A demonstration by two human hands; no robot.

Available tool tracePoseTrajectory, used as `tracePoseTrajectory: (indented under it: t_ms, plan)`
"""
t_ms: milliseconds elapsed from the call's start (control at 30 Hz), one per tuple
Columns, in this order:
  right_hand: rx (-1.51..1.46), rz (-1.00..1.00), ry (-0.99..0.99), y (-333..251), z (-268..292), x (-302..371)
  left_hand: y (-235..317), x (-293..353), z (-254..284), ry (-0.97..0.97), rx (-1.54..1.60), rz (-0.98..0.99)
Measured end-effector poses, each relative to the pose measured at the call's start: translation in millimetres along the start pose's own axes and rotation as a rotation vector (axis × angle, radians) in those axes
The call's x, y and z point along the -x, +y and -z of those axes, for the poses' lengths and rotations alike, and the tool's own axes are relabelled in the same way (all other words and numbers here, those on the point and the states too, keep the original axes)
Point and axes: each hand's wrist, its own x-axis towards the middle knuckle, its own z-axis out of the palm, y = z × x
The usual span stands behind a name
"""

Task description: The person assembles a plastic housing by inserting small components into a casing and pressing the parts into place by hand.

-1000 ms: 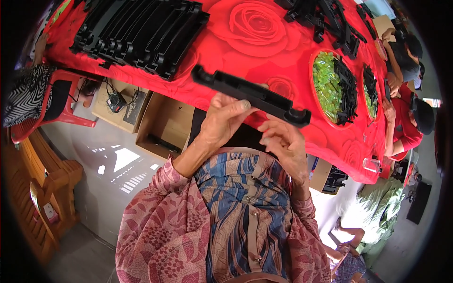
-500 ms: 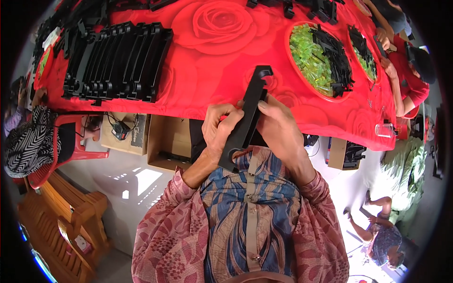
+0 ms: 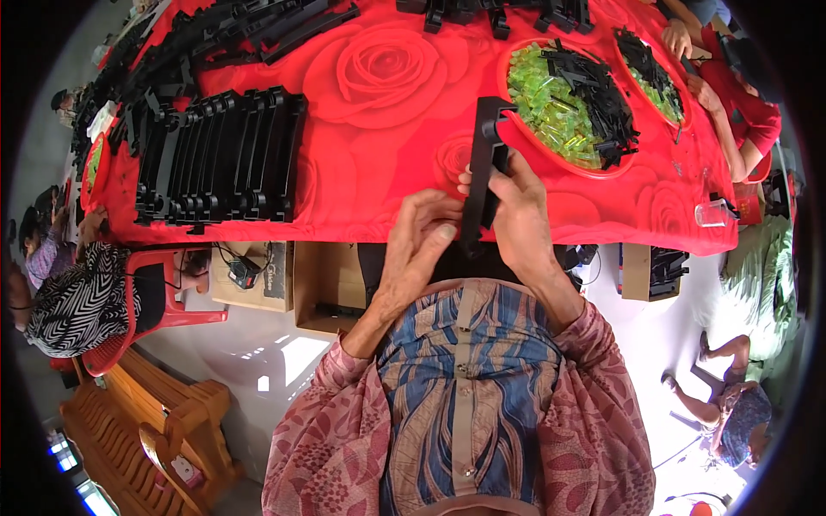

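A long black plastic part (image 3: 483,163) stands on end at the near edge of the red rose-patterned table (image 3: 379,163), pointing away from me. My right hand (image 3: 521,222) wraps its lower half from the right. My left hand (image 3: 419,249) rests against its lower left side, thumb on the part. To the upper right sits a red bowl (image 3: 564,163) filled with small green pieces (image 3: 546,107) and black clips (image 3: 598,99).
A row of finished black parts (image 3: 219,155) lies on the table's left, with more black parts (image 3: 258,26) at the far edge. Another person's hand (image 3: 680,39) works at a second bowl (image 3: 656,73) on the right. Cardboard boxes (image 3: 323,279) and a red chair (image 3: 163,292) stand below.
The black part has turned from lying crosswise in front of me to standing lengthwise, pointing away. Both hands shifted with it, my right hand now gripping its lower half.
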Motion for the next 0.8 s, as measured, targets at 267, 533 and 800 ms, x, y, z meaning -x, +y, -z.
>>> tracePoseTrajectory:
  t_ms: [267, 533, 800]
  plan:
    - [0.013, 0.076, -0.002, 5.8, -9.2, -7.9, -1.5, -11.6, -23.5, 0.116, -0.159, 0.104]
    - [-0.262, -0.152, -0.194, -0.7, -5.5, -21.2, 0.7, -8.6, -37.0, 0.208, 0.050, 0.149]
    - [-0.257, -0.212, -0.273, -8.3, -3.4, -21.2, 1.6, -2.4, -34.0, 0.270, -0.084, 0.188]
